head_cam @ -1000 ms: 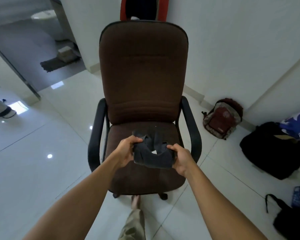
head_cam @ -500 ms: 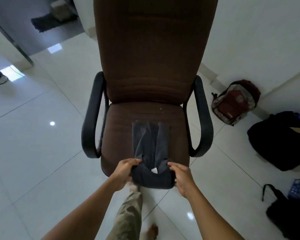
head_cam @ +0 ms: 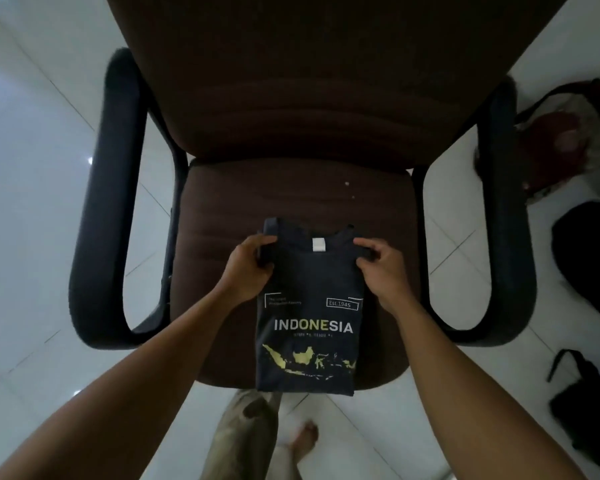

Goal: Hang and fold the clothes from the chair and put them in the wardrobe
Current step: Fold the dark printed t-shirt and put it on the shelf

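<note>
Pretty dim on my end, whole feed looks underexposed with a bluish cast. The chair (head_cam: pixel 291 98) is nearly black up top, barely any detail. The white floor tiles (head_cam: pixel 32 202) catch soft glare on the left. Heavy fisheye bending at the edges, and the bags (head_cam: pixel 568 133) on the right are smeared and soft.

A red backpack (head_cam: pixel 565 133) slumps on the white tiled floor (head_cam: pixel 32 220), right of the fingers; black bags (head_cam: pixel 589 265) lie nearer.
</note>
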The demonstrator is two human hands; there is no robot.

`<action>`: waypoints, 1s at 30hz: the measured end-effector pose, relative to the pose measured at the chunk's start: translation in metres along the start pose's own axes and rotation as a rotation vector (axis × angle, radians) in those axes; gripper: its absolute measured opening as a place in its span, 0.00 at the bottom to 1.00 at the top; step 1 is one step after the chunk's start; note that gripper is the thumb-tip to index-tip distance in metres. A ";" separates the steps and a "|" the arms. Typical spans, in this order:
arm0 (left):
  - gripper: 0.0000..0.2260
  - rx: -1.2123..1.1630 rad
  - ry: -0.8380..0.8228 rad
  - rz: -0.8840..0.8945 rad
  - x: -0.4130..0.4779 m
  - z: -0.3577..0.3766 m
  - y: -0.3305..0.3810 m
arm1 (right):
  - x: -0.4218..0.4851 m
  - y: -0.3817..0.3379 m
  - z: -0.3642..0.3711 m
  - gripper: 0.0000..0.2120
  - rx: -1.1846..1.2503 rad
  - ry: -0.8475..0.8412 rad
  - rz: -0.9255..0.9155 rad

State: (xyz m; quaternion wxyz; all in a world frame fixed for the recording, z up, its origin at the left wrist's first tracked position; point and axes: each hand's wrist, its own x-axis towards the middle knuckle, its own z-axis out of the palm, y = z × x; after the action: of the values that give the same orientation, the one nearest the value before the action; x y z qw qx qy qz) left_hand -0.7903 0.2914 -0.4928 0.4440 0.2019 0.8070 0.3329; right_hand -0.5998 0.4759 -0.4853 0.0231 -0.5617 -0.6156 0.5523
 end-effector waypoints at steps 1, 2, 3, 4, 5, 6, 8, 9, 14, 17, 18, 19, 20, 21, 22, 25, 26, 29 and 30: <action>0.25 0.017 0.007 -0.009 0.007 0.001 -0.001 | 0.009 0.004 0.002 0.16 -0.037 -0.006 -0.019; 0.25 0.039 0.013 -0.012 0.013 0.002 -0.004 | 0.017 0.006 0.003 0.15 -0.069 -0.010 -0.036; 0.25 0.055 0.017 -0.008 0.019 0.003 -0.006 | 0.025 0.008 0.003 0.14 -0.095 -0.011 -0.050; 0.25 0.068 0.023 0.001 0.024 0.004 -0.006 | 0.031 0.008 0.003 0.14 -0.110 -0.007 -0.063; 0.24 0.083 0.030 0.010 0.030 0.005 -0.007 | 0.037 0.007 0.003 0.14 -0.120 0.002 -0.073; 0.24 0.107 0.038 0.017 0.035 0.006 -0.006 | 0.042 0.007 0.003 0.14 -0.130 0.009 -0.080; 0.23 0.152 0.052 0.014 0.044 0.007 -0.003 | 0.050 0.006 0.004 0.15 -0.141 0.011 -0.079; 0.23 0.167 0.055 0.010 0.046 0.008 -0.001 | 0.053 0.006 0.005 0.15 -0.143 0.013 -0.076; 0.22 0.043 0.165 -0.013 0.022 0.018 0.003 | 0.028 0.012 0.008 0.23 -0.036 0.232 -0.068; 0.20 -0.094 0.169 -0.099 -0.014 0.025 -0.017 | -0.021 0.032 0.010 0.24 0.025 0.241 0.026; 0.20 -0.130 0.149 -0.144 -0.029 0.027 -0.024 | -0.039 0.041 0.011 0.22 0.029 0.188 0.083; 0.20 -0.159 0.130 -0.184 -0.044 0.031 -0.032 | -0.056 0.049 0.012 0.20 0.027 0.127 0.145; 0.20 -0.180 0.123 -0.221 -0.060 0.036 -0.039 | -0.072 0.058 0.012 0.18 0.022 0.066 0.204; 0.19 -0.199 0.123 -0.263 -0.074 0.041 -0.045 | -0.086 0.066 0.013 0.15 0.022 0.014 0.258; 0.18 -0.219 0.125 -0.311 -0.088 0.047 -0.050 | -0.100 0.076 0.013 0.13 0.032 -0.030 0.309; 0.12 -0.261 0.102 -0.430 -0.120 0.061 -0.060 | -0.128 0.105 0.013 0.08 0.098 -0.138 0.425; 0.10 -0.264 0.073 -0.437 -0.127 0.064 -0.062 | -0.134 0.112 0.011 0.07 0.112 -0.165 0.437; 0.04 -0.300 -0.064 -0.408 -0.144 0.067 -0.065 | -0.139 0.123 0.007 0.03 0.124 -0.200 0.421; 0.03 -0.309 -0.090 -0.401 -0.147 0.067 -0.066 | -0.138 0.124 0.004 0.03 0.122 -0.210 0.408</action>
State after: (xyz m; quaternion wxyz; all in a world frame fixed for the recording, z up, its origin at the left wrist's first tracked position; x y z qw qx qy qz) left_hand -0.6583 0.1783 -0.4799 0.5622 -0.0177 0.7498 0.3484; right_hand -0.4689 0.3438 -0.4929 -0.1193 -0.6116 -0.4538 0.6370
